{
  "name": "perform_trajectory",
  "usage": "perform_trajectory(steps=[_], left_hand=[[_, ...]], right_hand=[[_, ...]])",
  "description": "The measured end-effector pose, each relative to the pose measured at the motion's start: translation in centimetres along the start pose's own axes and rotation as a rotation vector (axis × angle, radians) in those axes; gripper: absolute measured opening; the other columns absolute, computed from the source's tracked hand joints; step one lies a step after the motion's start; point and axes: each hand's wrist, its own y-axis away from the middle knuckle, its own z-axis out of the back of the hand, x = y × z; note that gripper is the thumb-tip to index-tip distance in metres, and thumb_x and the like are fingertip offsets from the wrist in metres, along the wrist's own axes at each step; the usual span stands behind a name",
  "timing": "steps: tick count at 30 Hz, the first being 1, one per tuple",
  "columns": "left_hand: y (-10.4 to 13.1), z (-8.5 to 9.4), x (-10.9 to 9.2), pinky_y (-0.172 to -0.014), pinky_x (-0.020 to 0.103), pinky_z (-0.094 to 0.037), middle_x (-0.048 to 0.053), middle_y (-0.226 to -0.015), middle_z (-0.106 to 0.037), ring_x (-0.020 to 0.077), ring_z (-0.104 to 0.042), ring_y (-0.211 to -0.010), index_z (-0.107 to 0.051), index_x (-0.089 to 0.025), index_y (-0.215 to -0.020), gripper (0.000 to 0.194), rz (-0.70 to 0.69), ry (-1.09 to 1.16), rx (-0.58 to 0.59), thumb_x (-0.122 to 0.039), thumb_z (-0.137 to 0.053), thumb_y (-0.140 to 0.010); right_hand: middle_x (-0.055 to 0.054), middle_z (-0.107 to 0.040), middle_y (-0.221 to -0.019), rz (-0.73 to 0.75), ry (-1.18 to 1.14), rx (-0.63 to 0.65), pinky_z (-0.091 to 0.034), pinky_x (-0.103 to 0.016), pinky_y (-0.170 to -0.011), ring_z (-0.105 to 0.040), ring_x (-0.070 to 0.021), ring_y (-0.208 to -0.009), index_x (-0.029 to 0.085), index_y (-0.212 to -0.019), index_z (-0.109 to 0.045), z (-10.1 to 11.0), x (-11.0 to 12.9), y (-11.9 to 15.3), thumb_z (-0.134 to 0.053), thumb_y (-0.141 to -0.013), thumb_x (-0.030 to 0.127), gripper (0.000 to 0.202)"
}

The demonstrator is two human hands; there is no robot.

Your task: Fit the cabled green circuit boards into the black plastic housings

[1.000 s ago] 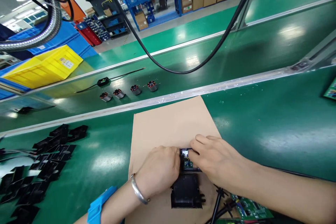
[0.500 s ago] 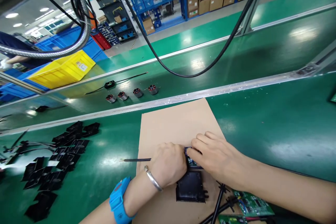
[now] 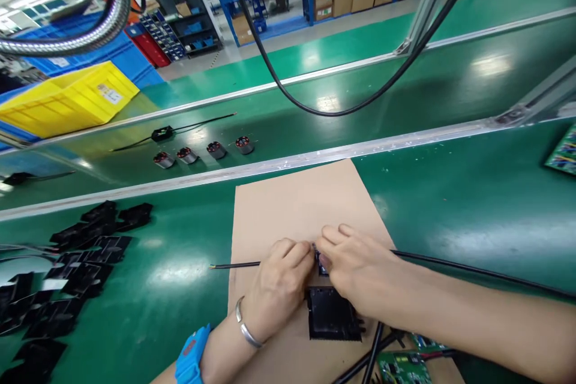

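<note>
A black plastic case lies opened on the cardboard sheet (image 3: 292, 210), its flat half (image 3: 333, 315) toward me. In the other half a blue circuit board (image 3: 322, 267) shows between my hands. My left hand (image 3: 285, 273) is closed on the left edge of the case, where a black cable (image 3: 236, 265) comes out. Curled fingers of my right hand (image 3: 353, 258) grip the board's side of the case and cover most of it; the fingertips are hidden. Another black cable (image 3: 450, 265) runs off to the right beyond my right forearm.
Several black plastic cases (image 3: 90, 267) lie on the green bench at left. Green circuit boards (image 3: 402, 368) and thick black cables (image 3: 371, 354) are near my right forearm. Past the metal rail (image 3: 292, 163) stand several metal cylinders (image 3: 216, 150). A black cable loop (image 3: 333, 113) hangs overhead.
My right hand has shifted slightly left, its fingers curling over the board and covering more of it. My left hand stays at the case. The camera view has turned a little right and down.
</note>
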Motion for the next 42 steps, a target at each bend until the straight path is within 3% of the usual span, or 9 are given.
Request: perform_trajectory(steps=[5,9,14,19,23,29,35,39,42], left_hand=[[-0.3,2.3,0.7,-0.087,0.038,-0.05,0.005,-0.105,-0.062,0.0209,-0.056,-0.095,-0.063,-0.019,-0.11,0.022,0.077,0.06,0.12,-0.012,-0.053,-0.091],[-0.7,3.9,0.3,-0.089,0.037,-0.05,0.006,-0.107,-0.062,0.0194,-0.057,-0.099,-0.062,-0.02,-0.112,0.024,0.087,0.188,0.049,-0.013,-0.051,-0.092],[-1.6,3.5,-1.2,-0.088,0.035,-0.049,0.005,-0.108,-0.062,0.0186,-0.056,-0.099,-0.062,-0.021,-0.104,0.02,-0.017,0.282,0.056,-0.013,-0.047,-0.093],[-1.7,2.8,-1.1,-0.096,0.043,-0.046,0.009,-0.122,-0.054,0.0238,-0.05,-0.111,-0.059,-0.02,-0.111,0.025,0.0,0.234,0.082,-0.013,-0.051,-0.088],[-1.3,2.8,-0.3,-0.097,0.038,-0.048,0.008,-0.126,-0.054,0.0212,-0.053,-0.113,-0.057,-0.021,-0.113,0.026,-0.016,0.291,0.165,-0.015,-0.052,-0.088],[-1.1,2.4,0.4,-0.096,0.033,-0.05,0.005,-0.125,-0.059,0.0187,-0.058,-0.111,-0.056,-0.023,-0.119,0.024,-0.039,0.196,0.171,-0.023,-0.05,-0.096],[-1.2,2.2,0.3,-0.092,0.03,-0.051,0.004,-0.121,-0.061,0.0175,-0.06,-0.105,-0.058,-0.021,-0.116,0.021,-0.053,0.161,0.13,-0.023,-0.05,-0.096],[-2.3,3.4,-0.5,-0.091,0.034,-0.049,0.005,-0.116,-0.06,0.0201,-0.056,-0.105,-0.062,-0.021,-0.109,0.018,-0.051,0.188,0.203,-0.022,-0.053,-0.094],[-3.1,4.2,-1.4,-0.09,0.038,-0.049,0.006,-0.109,-0.061,0.0222,-0.054,-0.102,-0.063,-0.02,-0.104,0.016,-0.043,0.202,0.235,-0.022,-0.055,-0.091]], right_hand=[[-0.008,-0.056,-0.092,-0.076,-0.217,-0.099,-0.038,-0.034,-0.076,-0.046,-0.0209,-0.092,0.02,-0.089,-0.071,1.6,-1.2,1.9,-0.056,-0.082,0.01,0.019],[-0.008,-0.056,-0.103,-0.222,-0.368,-0.275,-0.042,-0.033,-0.084,-0.048,-0.0203,-0.102,0.023,-0.116,-0.063,2.5,-2.1,5.6,-0.048,-0.09,0.012,0.032],[-0.007,-0.059,-0.1,-0.37,-0.325,-0.232,-0.045,-0.036,-0.08,-0.053,-0.0213,-0.093,0.021,-0.118,-0.058,1.7,-2.1,8.4,-0.049,-0.091,0.02,0.028],[-0.007,-0.056,-0.097,-0.374,-0.321,-0.197,-0.044,-0.035,-0.076,-0.051,-0.021,-0.09,0.021,-0.107,-0.061,1.9,-2.0,7.1,-0.046,-0.091,0.015,0.022],[-0.005,-0.051,-0.089,-0.222,-0.269,-0.09,-0.042,-0.032,-0.069,-0.049,-0.0211,-0.087,0.024,-0.098,-0.064,2.0,-2.3,4.6,-0.05,-0.088,0.014,0.02],[-0.004,-0.054,-0.089,-0.14,-0.073,-0.071,-0.043,-0.034,-0.066,-0.053,-0.0219,-0.081,0.021,-0.093,-0.062,1.2,-2.4,2.3,-0.061,-0.082,0.014,0.012],[-0.005,-0.057,-0.085,-0.129,-0.05,-0.065,-0.044,-0.035,-0.065,-0.056,-0.0219,-0.077,0.018,-0.091,-0.063,1.1,-2.1,1.7,-0.058,-0.085,0.014,0.009],[-0.005,-0.059,-0.087,-0.178,-0.127,-0.018,-0.044,-0.034,-0.068,-0.058,-0.0216,-0.08,0.02,-0.088,-0.066,1.4,-2.6,1.9,-0.063,-0.084,0.02,0.006],[-0.003,-0.06,-0.099,-0.163,-0.323,-0.026,-0.045,-0.03,-0.077,-0.059,-0.0184,-0.09,0.025,-0.105,-0.066,2.4,-3.3,3.4,-0.063,-0.085,0.023,0.02]])
